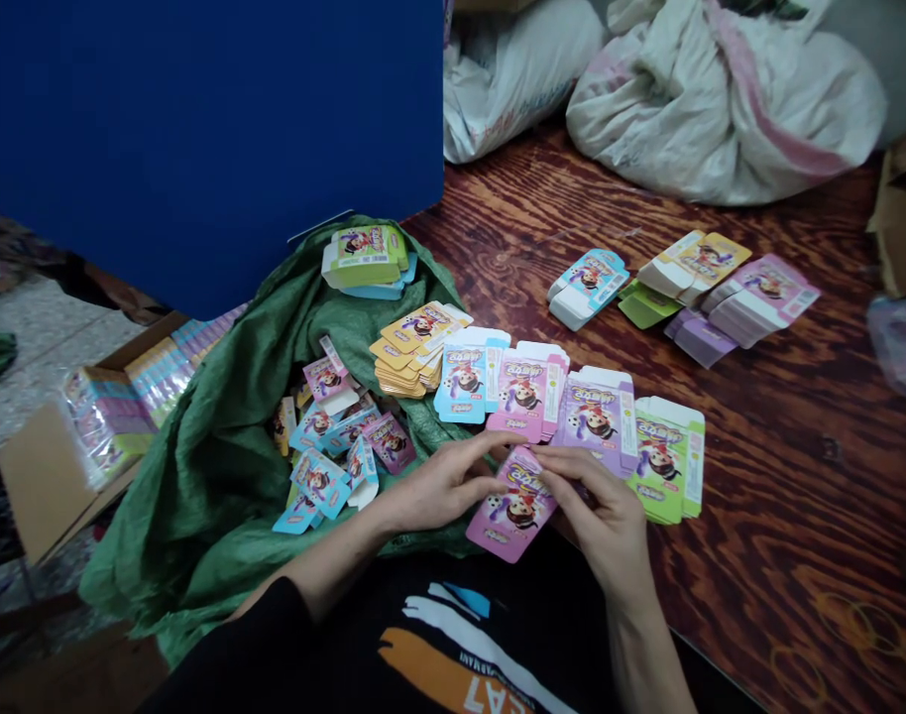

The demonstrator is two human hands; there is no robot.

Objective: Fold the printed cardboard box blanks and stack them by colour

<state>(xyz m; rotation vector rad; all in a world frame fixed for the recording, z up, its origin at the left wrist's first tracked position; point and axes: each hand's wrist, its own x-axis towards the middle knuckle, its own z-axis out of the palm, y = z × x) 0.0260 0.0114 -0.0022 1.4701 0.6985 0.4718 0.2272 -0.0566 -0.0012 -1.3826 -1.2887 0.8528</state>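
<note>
A pink printed carton (513,508) is held between both hands, its lower flap toward my body. My left hand (453,481) pinches its left edge near the top. My right hand (598,511) grips the upper right edge, thumb and fingers pressed together. Just beyond the hands lies a row of flat carton stacks: yellow (417,347), blue (471,377), pink (531,387), purple (598,416) and green (661,461). Several small folded boxes (323,481) lie loose on the green sack (230,426) to the left.
More carton stacks (695,268) lie farther back on the wood-grain table (780,436). White sacks (721,99) stand behind. A blue panel (215,119) blocks the upper left. An open cardboard box (66,476) with wrapped packs is at the far left.
</note>
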